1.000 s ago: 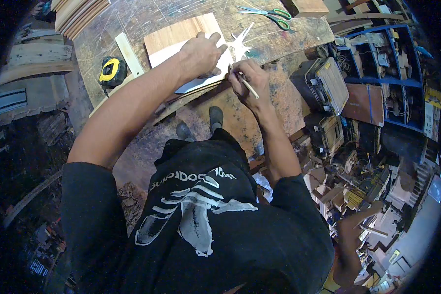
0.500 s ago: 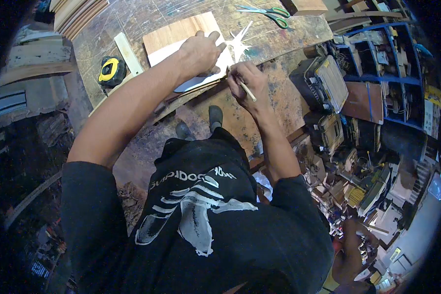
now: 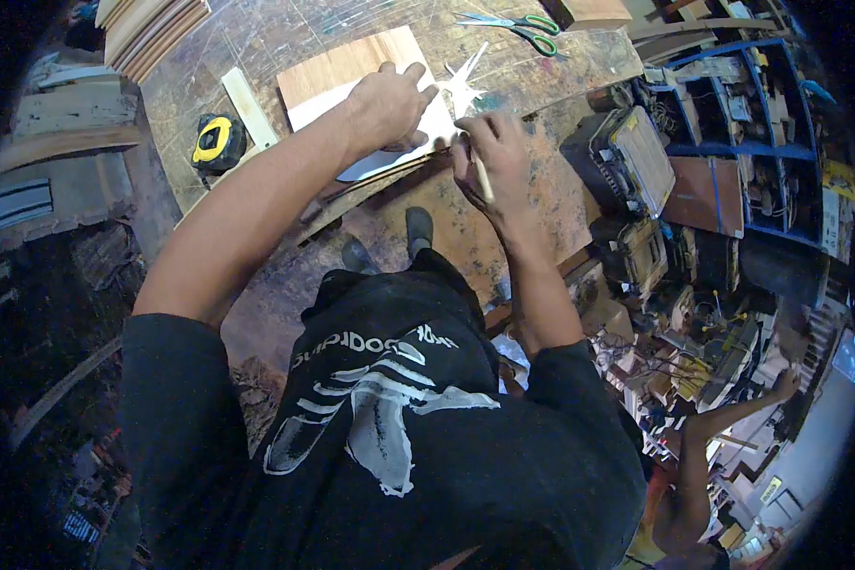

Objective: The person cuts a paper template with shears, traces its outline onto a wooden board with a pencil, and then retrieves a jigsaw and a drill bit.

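My left hand (image 3: 389, 106) lies with its fingers spread, pressing a white sheet (image 3: 435, 131) onto a flat wooden board (image 3: 347, 68) at the workbench's near edge. Between the fingers of my right hand (image 3: 499, 152) is a pale pencil (image 3: 484, 180), its back end pointing down toward me. That hand sits just beyond the sheet's right corner; the pencil's tip is hidden by the fingers. Jagged white paper scraps (image 3: 463, 92) lie right of the board. Farther back are scissors (image 3: 522, 27) with green and black handles.
On the bench (image 3: 598, 66), a yellow and black tape measure (image 3: 217, 142) lies left beside a pale wood strip (image 3: 247, 104). Stacked wood strips (image 3: 152, 33) occupy the far left. A tool case (image 3: 627, 157) and blue shelving (image 3: 798, 152) stand right. Another person's arm (image 3: 698, 446) shows lower right.
My right hand has shifted slightly right with the pencil, which now points more upright. My left hand stays in place. The other person's arm has stretched out to the right.
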`<state>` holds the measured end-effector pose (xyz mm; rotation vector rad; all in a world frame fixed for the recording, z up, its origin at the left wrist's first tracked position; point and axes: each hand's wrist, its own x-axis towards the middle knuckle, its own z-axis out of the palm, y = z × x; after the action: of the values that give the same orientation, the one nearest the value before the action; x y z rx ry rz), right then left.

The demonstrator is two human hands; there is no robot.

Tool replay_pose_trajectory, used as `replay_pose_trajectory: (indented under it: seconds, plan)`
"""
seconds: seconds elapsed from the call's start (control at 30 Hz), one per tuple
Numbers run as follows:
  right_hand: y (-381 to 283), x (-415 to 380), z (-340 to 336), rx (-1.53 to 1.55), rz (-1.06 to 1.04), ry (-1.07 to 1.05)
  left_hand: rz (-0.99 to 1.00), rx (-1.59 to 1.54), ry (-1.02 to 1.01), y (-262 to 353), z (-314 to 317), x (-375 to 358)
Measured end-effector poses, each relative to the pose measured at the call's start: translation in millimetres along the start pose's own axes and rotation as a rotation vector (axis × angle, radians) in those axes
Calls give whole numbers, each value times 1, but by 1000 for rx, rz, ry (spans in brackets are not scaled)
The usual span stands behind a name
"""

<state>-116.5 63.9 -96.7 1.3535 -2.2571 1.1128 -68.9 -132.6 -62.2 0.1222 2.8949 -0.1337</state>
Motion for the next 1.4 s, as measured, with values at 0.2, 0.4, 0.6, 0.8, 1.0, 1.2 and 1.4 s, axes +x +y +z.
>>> replay_pose_trajectory:
  seconds: [0.2,0.4,0.6,0.8,1.0,1.2,1.4]
  plan:
    - [-10,-5,-7,-346,51,-529,4,-18,6,-2,1,-1]
    - [-7,-13,0,-340,86,-599,4,-14,44,-3,8,-5]
    - [0,-16,-1,-308,71,-611,44,-112,87,0,1,-15]
    - [0,-16,1,-268,102,-600,100,-78,75,0,3,-11]
    - [0,-18,5,-259,117,-578,181,-109,148,-7,18,-9]
    - [5,-21,10,-254,116,-576,235,-82,157,-14,20,-7]
    - [4,-21,9,-204,123,-543,216,-74,111,-12,18,-6]
